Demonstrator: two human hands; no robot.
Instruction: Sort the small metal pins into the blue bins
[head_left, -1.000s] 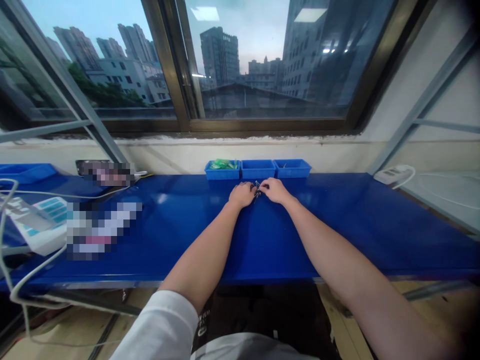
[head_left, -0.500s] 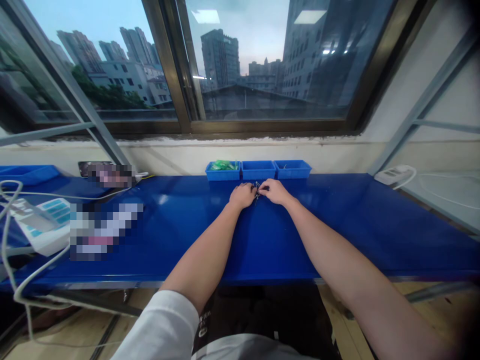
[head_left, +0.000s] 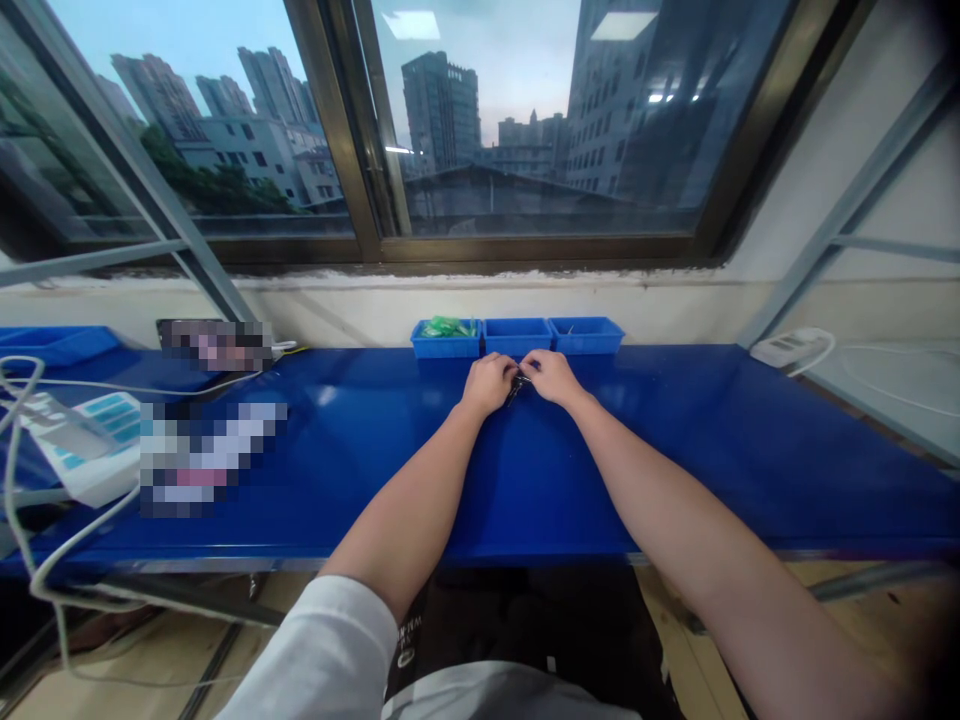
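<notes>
Several small thin metal pieces (head_left: pixel 516 388) lie in a little pile on the blue table (head_left: pixel 375 480), between and just below my fingertips. My left hand (head_left: pixel 490 383) is closed at the pile's left side, its fingertips pinched together. From the right, my right hand (head_left: pixel 550 377) comes in with thumb and forefinger pinched, close to the left fingertips. What each pinch holds is too small to make out. Behind the hands stand three blue bins: the left bin (head_left: pixel 448 347) has green bags (head_left: pixel 448 327), the middle bin (head_left: pixel 517 341) shows nothing inside, the right bin (head_left: pixel 586 345) has a small thin piece.
At the left are a white device with blue panels (head_left: pixel 112 425), white cables (head_left: pixel 82 530), blurred items and another blue tray (head_left: pixel 60 346). A white power strip (head_left: pixel 787 347) lies at the right. Metal posts rise on both sides, with a window behind the table.
My left fingertips have moved slightly up and right over the pile. My right fingertips have lifted a little away from it, and both pinches are now near each other above the pieces.
</notes>
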